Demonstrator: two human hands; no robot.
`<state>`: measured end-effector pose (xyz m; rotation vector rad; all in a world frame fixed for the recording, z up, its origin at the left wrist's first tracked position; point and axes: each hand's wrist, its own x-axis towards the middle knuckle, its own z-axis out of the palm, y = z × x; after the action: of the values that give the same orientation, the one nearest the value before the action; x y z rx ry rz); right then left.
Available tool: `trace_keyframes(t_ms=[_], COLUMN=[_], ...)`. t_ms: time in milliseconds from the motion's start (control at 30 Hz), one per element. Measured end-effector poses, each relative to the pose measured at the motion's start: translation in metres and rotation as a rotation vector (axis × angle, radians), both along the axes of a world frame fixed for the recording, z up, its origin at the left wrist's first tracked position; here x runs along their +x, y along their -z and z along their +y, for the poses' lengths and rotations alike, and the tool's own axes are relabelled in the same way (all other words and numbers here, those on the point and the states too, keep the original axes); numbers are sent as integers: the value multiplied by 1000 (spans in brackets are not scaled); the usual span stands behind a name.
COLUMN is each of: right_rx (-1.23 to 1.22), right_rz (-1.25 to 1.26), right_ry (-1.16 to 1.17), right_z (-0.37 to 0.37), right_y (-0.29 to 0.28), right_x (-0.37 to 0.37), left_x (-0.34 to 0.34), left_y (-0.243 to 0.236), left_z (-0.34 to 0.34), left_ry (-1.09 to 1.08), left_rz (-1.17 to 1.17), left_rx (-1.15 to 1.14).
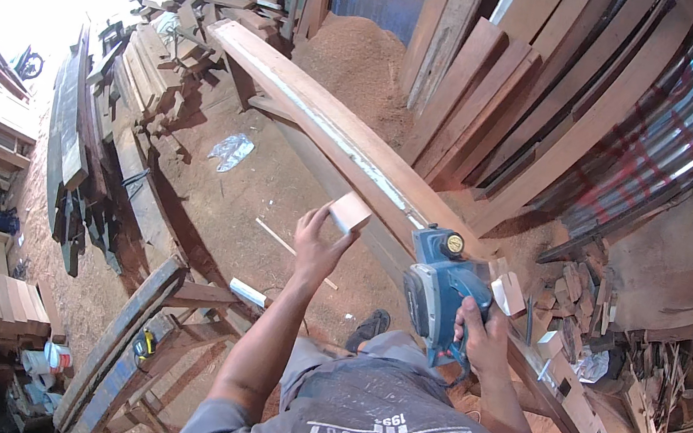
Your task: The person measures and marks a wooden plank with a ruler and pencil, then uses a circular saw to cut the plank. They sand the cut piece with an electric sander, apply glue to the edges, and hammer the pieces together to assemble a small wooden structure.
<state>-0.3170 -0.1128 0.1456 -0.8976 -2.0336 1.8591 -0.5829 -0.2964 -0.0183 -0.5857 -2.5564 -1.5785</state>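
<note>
My left hand (320,247) is raised in front of me, its fingers closed around a small wooden block (351,212) with a smooth, pale face. To the right, my right hand (477,330) grips the rear handle of a blue electric planer (434,292). The planer rests at the near part of a long wooden beam (324,128), which runs off toward the far left. A whitish strip marks the beam's upper surface. Whether the planer is running cannot be told.
Tall planks (506,106) lean at the right, beside a sawdust heap (347,60). Stacked timber (76,140) lies at the left. A wooden trestle (168,333) near my left arm bears a yellow tape measure (144,344). Offcuts (573,291) are piled at the right.
</note>
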Motion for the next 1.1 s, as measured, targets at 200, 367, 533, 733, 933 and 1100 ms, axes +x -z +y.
trace_keyframes(t_ms=[200,367,533,733,933,1100], right_rx=[-6,34,50,-39,84,122], right_rz=[28,-55,-175,-217,-314,-298], right_ry=[-19,3,-7,-32,-180,-227], right_z=[64,93,126,146,149,148], right_y=[-7,-21,-17,-7,4,7], right_x=[-1,-18,-69,-171,-226,-243], left_x=[-81,-93,-96,-93,-79,-79], left_y=[36,71,79,94,81,72], left_z=[137,164,167,169,161,156], left_ry=[46,-3,-18,6,-19,31], left_rz=[158,127,33,6,-109,-164], left_rx=[-167,-208,-182,-21,-168,-145])
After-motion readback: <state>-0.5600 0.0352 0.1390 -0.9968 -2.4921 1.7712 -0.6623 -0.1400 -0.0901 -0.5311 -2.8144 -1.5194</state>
